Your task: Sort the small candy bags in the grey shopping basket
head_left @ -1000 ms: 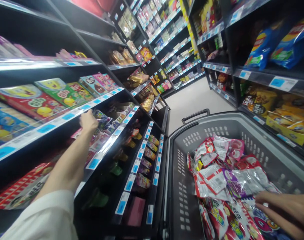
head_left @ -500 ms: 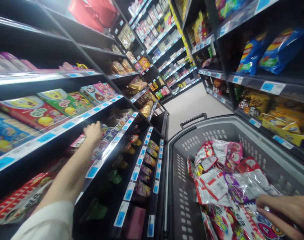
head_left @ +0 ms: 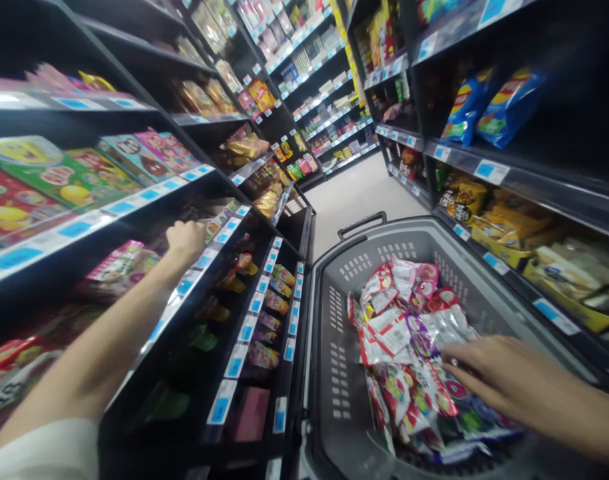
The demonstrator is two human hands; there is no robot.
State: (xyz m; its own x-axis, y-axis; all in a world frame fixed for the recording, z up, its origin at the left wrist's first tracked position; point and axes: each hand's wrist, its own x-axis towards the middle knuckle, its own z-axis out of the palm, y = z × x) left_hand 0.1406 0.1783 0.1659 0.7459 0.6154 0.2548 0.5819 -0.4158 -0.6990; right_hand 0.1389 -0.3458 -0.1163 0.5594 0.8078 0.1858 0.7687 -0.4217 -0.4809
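Observation:
My left hand [head_left: 185,239] reaches into a low shelf on the left, at the end of a bare forearm with a pale sleeve. Its fingers curl down and away from me; what they hold, if anything, is hidden. Small packets [head_left: 219,220] sit just beyond it, and a pink-and-white snack bag [head_left: 121,267] lies nearer me on that shelf. Over the grey shopping basket [head_left: 337,400], my right hand [head_left: 489,373] hangs open and slightly blurred, fingers stretched out above the heap of candy bags [head_left: 391,337]. A purple-and-silver bag [head_left: 424,335] is close to its fingertips.
Boxed sweets [head_left: 49,167] stand on the shelf above my left hand. Cup-shaped and bagged sweets [head_left: 274,303] fill lower racks beside the basket. Opposite are blue chip bags [head_left: 507,110] and yellow trays [head_left: 539,273]. Pale floor [head_left: 349,193] runs between the shelves.
My view has shifted forward and right along the aisle. My right hand has come further in over the candy bags. My left hand remains in the low shelf, slightly farther along it.

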